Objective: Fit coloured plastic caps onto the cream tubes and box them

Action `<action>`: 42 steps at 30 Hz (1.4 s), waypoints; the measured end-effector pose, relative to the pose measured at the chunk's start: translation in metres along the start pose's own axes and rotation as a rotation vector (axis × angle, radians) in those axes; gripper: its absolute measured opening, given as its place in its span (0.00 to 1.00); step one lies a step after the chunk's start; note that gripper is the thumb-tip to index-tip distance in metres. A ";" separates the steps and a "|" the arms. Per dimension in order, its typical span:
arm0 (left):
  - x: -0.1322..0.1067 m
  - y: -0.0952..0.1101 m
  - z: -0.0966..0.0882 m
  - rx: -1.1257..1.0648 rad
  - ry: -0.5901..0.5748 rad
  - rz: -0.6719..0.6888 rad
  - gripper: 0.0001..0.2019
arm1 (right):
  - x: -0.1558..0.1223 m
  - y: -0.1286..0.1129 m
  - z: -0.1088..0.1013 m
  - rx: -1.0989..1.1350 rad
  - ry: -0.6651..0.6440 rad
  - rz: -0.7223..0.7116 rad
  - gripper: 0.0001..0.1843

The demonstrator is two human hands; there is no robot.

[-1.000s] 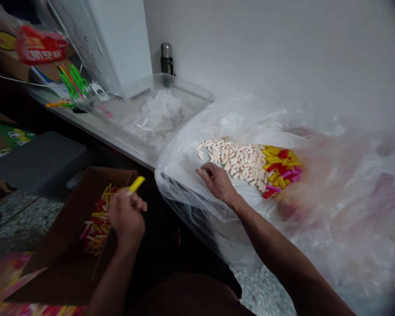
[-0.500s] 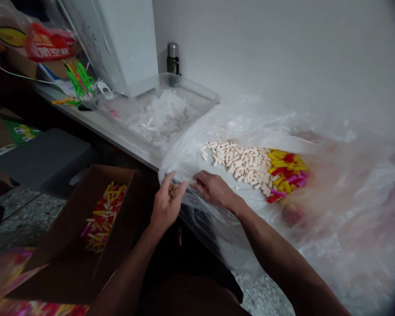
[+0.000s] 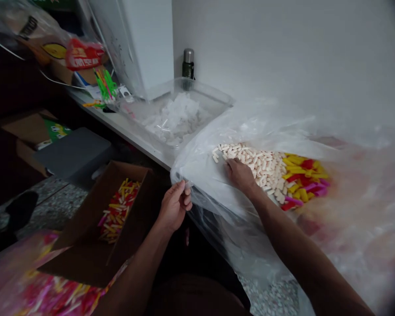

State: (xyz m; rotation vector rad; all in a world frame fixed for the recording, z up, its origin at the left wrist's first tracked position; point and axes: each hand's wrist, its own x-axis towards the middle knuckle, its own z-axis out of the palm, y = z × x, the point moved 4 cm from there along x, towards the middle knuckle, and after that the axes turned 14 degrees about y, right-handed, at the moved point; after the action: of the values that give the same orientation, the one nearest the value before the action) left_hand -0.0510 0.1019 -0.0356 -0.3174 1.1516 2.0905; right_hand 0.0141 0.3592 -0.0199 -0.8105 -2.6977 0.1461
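Note:
A large clear plastic sheet (image 3: 217, 131) covers the table at the right. On it lie a heap of small cream-white pieces (image 3: 260, 162) and, beside it, a heap of yellow, red and pink pieces (image 3: 304, 175). My right hand (image 3: 239, 173) rests at the near edge of the white heap, fingers curled down among the pieces. My left hand (image 3: 175, 205) is closed in a pinch at the sheet's near edge; what it holds is too small to name. Below left stands an open cardboard box (image 3: 85, 228) with several coloured sticks (image 3: 118, 210) in it.
A clear plastic tub (image 3: 210, 94) with white scraps sits behind the sheet. A steel flask (image 3: 188, 63) stands by the wall next to a white appliance (image 3: 145, 44). Green clips (image 3: 105, 85), bags and boxes lie left. A bag of coloured pieces (image 3: 46, 294) fills the lower left.
My left hand came up from the cardboard box, no longer holding the yellow stick, to the sheet's edge. My right hand moved forward from the sheet's edge to the white heap.

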 end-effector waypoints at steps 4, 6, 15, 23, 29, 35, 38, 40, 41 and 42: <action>-0.002 -0.002 0.004 -0.026 -0.022 -0.044 0.22 | -0.023 -0.019 -0.015 0.605 0.140 0.078 0.13; -0.001 -0.007 0.007 -0.023 -0.026 -0.062 0.22 | -0.041 -0.036 -0.024 0.957 0.110 0.146 0.14; -0.007 -0.027 0.013 0.056 -0.062 -0.088 0.21 | -0.080 -0.092 -0.037 1.097 -0.014 0.004 0.15; -0.009 -0.022 0.009 0.035 -0.025 -0.119 0.22 | -0.065 0.032 -0.066 0.375 0.165 0.053 0.18; -0.007 -0.031 0.010 0.055 -0.062 -0.131 0.21 | -0.048 0.171 -0.083 -0.391 -0.080 0.191 0.25; -0.011 -0.030 0.014 0.073 -0.104 -0.120 0.20 | -0.042 0.186 -0.074 -0.433 -0.159 0.087 0.19; -0.012 -0.025 0.013 0.066 -0.086 -0.119 0.20 | -0.039 0.175 -0.076 -0.352 -0.018 0.107 0.15; -0.012 -0.025 0.012 0.067 -0.086 -0.125 0.20 | -0.041 0.157 -0.081 -0.140 0.140 0.180 0.12; -0.011 -0.025 0.012 0.067 -0.088 -0.128 0.20 | -0.045 0.144 -0.083 0.026 0.209 0.225 0.11; -0.011 -0.027 0.013 0.069 -0.091 -0.133 0.20 | -0.049 0.126 -0.084 0.218 0.261 0.264 0.11</action>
State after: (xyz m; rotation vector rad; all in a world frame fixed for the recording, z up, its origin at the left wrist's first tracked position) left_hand -0.0228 0.1163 -0.0395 -0.2558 1.1154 1.9252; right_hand 0.1460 0.4381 0.0220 -1.0342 -2.2777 0.3614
